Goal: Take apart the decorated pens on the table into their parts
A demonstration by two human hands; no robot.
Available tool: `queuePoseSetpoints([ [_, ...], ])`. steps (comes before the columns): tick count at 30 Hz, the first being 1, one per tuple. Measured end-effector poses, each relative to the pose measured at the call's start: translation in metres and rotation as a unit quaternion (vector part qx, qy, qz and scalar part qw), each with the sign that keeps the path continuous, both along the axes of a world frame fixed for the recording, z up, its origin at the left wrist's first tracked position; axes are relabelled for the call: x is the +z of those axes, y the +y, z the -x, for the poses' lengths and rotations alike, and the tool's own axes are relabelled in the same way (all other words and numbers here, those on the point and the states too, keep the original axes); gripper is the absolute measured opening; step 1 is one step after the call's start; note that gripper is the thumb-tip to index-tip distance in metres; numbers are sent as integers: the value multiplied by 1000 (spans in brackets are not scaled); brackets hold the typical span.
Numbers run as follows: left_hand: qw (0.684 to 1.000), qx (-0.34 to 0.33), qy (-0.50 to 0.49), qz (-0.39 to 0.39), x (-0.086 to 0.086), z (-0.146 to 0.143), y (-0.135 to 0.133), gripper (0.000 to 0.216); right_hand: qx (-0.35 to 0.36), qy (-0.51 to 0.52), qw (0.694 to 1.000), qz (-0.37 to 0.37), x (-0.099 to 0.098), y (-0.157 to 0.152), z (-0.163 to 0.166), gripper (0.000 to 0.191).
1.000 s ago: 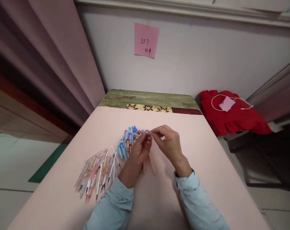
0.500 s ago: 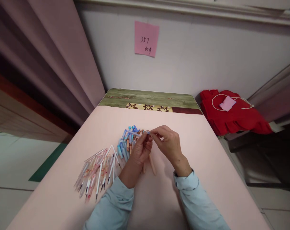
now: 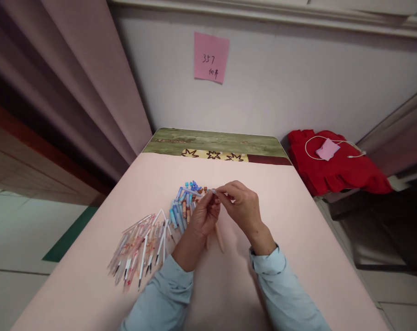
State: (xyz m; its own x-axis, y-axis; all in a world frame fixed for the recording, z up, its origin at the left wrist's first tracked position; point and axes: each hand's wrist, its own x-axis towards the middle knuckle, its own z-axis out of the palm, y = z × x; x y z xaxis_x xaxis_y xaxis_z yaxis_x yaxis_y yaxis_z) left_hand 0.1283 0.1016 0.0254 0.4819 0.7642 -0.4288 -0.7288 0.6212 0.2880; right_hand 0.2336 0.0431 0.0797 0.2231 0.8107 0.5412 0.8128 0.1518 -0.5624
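My left hand [image 3: 204, 215] is closed around a thin pen barrel [image 3: 192, 192] that sticks out to the left above the table. My right hand [image 3: 239, 205] pinches the small blue end piece [image 3: 212, 191] at the barrel's right tip, and the two hands' fingertips meet there. Just behind my left hand lies a heap of blue and orange pen caps and small parts [image 3: 183, 203]. A fan of clear pen refills and barrels [image 3: 140, 248] lies to the left. Beige pen bodies [image 3: 218, 237] lie under my hands.
The pink table top [image 3: 298, 257] ends in a green and yellow patterned strip [image 3: 211, 145] at the wall. A pink note [image 3: 211, 57] hangs on the wall. A red cloth [image 3: 335, 168] with a white cable lies right of the table. A curtain [image 3: 87, 78] hangs at left.
The hands have barely moved. The small blue end piece at the pen tip sits slightly closer into the fingers than a second ago.
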Motion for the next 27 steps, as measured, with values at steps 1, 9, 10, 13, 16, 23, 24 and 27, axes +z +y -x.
queuePoseSetpoints([
  [1, 1000, -6, 2, 4, 1, 0, 0, 21, -3, -2, 1000, 2, 0, 0, 0, 11],
  [9, 1000, -13, 15, -8, -2, 1, 1, 14, -4, -23, 999, 26, 2, -1, 0, 13],
  [10, 1000, -12, 18, -11, -4, 1, 1, 13, -4, -24, 999, 29, 2, -1, 0, 14],
  [13, 999, -14, 22, -20, -6, 0, 2, 12, -4, -23, 999, 33, 2, -1, -1, 15],
  [16, 1000, -13, 16, -18, -7, 1, 2, 13, -2, -18, 999, 29, -1, -1, -1, 15],
  [23, 999, -40, 3, 3, -3, 4, 1, 19, -1, 12, 1000, 8, 5, -2, -9, 13],
  [24, 999, -50, -6, 5, -2, 5, 2, 19, -11, 17, 1000, 8, 8, -4, -14, 12],
  [27, 998, -38, -49, 17, 4, 8, 2, 21, -81, 17, 994, 69, 14, -17, -34, 12],
])
